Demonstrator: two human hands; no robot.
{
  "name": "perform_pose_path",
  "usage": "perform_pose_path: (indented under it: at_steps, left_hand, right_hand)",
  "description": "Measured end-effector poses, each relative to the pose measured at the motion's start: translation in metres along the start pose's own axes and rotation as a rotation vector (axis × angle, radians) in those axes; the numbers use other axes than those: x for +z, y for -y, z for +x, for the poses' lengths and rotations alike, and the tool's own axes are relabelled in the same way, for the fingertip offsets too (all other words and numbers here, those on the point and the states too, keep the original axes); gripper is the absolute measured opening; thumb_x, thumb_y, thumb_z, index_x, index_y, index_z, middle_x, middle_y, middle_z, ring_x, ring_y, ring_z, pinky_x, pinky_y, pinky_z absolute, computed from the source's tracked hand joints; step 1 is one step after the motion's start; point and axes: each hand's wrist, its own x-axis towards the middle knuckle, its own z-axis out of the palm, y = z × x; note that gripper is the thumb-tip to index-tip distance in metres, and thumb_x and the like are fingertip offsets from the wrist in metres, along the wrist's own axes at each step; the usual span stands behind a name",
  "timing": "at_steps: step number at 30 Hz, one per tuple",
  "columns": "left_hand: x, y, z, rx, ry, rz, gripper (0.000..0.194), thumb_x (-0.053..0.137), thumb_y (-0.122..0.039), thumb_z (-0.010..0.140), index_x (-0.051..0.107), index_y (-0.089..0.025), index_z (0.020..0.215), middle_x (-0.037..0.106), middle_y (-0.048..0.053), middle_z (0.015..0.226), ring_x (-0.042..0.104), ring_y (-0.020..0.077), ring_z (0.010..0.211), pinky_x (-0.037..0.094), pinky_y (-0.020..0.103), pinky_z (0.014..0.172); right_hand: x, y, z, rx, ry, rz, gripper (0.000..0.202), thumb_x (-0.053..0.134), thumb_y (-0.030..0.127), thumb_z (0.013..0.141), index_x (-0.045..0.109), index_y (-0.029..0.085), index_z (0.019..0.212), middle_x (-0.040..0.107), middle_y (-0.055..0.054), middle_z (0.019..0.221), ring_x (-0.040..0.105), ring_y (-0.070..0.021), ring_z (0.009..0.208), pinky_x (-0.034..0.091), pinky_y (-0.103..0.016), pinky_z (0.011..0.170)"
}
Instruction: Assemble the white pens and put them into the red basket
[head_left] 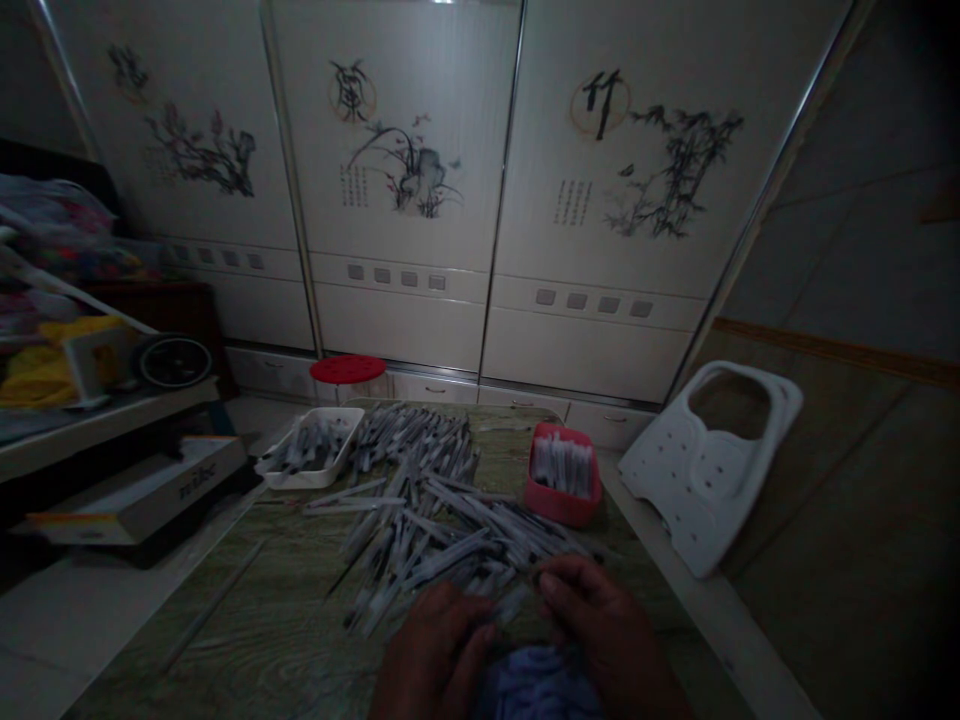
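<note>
Many thin, whitish, pen-like tubes with dark tips (420,520) lie in a loose heap on the wood-patterned table (285,600). At the heap's near edge my left hand (442,645) has its fingers curled round a pale translucent piece, blurred in the dim light. To its right, my right hand (592,620) pinches with thumb and forefinger something small and dark that I cannot make out. A red basket (562,508) holding upright tubes stands beyond my right hand. At the back left a white tray (300,480) contains more tubes.
One long thin stick (214,605) lies at the table's left. Behind the table is a red round stool (349,370). A white folded plastic seat (697,480) leans at the right wall. Patterned cloth (536,685) shows between my hands. A shelf with boxes (150,490) stands left.
</note>
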Motion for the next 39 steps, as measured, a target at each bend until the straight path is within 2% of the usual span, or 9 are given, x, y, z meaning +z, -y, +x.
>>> perform_pose_path:
  at_steps: [2, 4, 7, 9, 11, 17, 24, 39]
  left_hand:
    - [0.0003, -0.0013, -0.0001, 0.006, -0.014, -0.018, 0.02, 0.056, -0.031, 0.099, 0.072, -0.028, 0.11, 0.072, 0.006, 0.095, 0.07, 0.0199, 0.091, 0.058, 0.031, 0.08]
    - [0.0015, -0.0018, -0.0009, -0.002, -0.032, -0.034, 0.019, 0.057, -0.031, 0.099, 0.073, -0.029, 0.108, 0.072, 0.006, 0.093, 0.07, 0.02, 0.09, 0.058, 0.03, 0.079]
    - [0.0048, -0.0007, -0.0026, -0.025, -0.067, -0.058, 0.019, 0.058, -0.033, 0.098, 0.073, -0.029, 0.109, 0.071, 0.005, 0.094, 0.069, 0.0201, 0.09, 0.056, 0.031, 0.08]
    - [0.007, 0.0005, -0.0032, -0.028, -0.075, -0.067, 0.019, 0.058, -0.033, 0.098, 0.073, -0.029, 0.108, 0.071, 0.005, 0.093, 0.068, 0.0204, 0.09, 0.055, 0.031, 0.08]
    - [0.0082, 0.0013, -0.0033, -0.031, -0.07, -0.076, 0.019, 0.057, -0.033, 0.098, 0.074, -0.029, 0.108, 0.071, 0.005, 0.093, 0.068, 0.0207, 0.09, 0.054, 0.032, 0.08]
    - [0.0054, -0.001, -0.0023, -0.042, -0.063, -0.082, 0.019, 0.057, -0.035, 0.098, 0.074, -0.028, 0.103, 0.07, 0.006, 0.092, 0.067, 0.0208, 0.09, 0.054, 0.031, 0.079]
    - [0.0067, 0.0011, -0.0031, -0.024, -0.054, -0.056, 0.023, 0.054, -0.036, 0.1, 0.074, -0.027, 0.108, 0.071, 0.008, 0.094, 0.068, 0.0219, 0.092, 0.055, 0.033, 0.081]
    - [0.001, -0.0024, -0.0021, -0.012, -0.014, -0.032, 0.018, 0.057, -0.031, 0.098, 0.073, -0.026, 0.105, 0.072, 0.007, 0.094, 0.069, 0.0215, 0.092, 0.056, 0.033, 0.082]
  right_hand:
    - [-0.001, -0.0026, 0.0001, -0.009, -0.012, -0.057, 0.033, 0.08, 0.049, 0.079, 0.076, 0.019, 0.093, 0.062, 0.003, 0.066, 0.05, -0.0119, 0.055, 0.039, -0.024, 0.052]
    - [-0.001, -0.0028, -0.0002, -0.012, -0.031, -0.092, 0.035, 0.08, 0.051, 0.077, 0.077, 0.019, 0.092, 0.064, 0.002, 0.068, 0.052, -0.0137, 0.057, 0.04, -0.025, 0.053]
    - [-0.0001, 0.0001, -0.0009, -0.048, -0.04, -0.143, 0.034, 0.078, 0.051, 0.077, 0.077, 0.02, 0.091, 0.073, -0.003, 0.083, 0.064, -0.0222, 0.078, 0.05, -0.033, 0.071]
    - [0.0003, 0.0019, -0.0007, -0.072, -0.027, -0.186, 0.033, 0.077, 0.051, 0.079, 0.077, 0.02, 0.09, 0.075, -0.005, 0.089, 0.066, -0.0268, 0.091, 0.05, -0.037, 0.083]
    - [0.0004, 0.0023, 0.0, -0.075, -0.012, -0.199, 0.034, 0.075, 0.052, 0.079, 0.077, 0.02, 0.09, 0.076, -0.006, 0.091, 0.066, -0.0282, 0.094, 0.049, -0.039, 0.087]
    - [-0.0003, -0.0004, 0.001, -0.082, 0.007, -0.203, 0.034, 0.074, 0.051, 0.081, 0.076, 0.019, 0.093, 0.075, -0.005, 0.091, 0.065, -0.0275, 0.092, 0.048, -0.038, 0.086]
    - [0.0, -0.0013, 0.0002, -0.095, 0.022, -0.179, 0.031, 0.075, 0.048, 0.082, 0.077, 0.02, 0.093, 0.075, -0.006, 0.091, 0.065, -0.0278, 0.093, 0.048, -0.039, 0.086]
    - [0.0043, 0.0024, -0.0026, -0.087, 0.023, -0.267, 0.027, 0.071, 0.046, 0.081, 0.071, 0.019, 0.083, 0.067, -0.001, 0.079, 0.06, -0.0224, 0.079, 0.047, -0.032, 0.073]
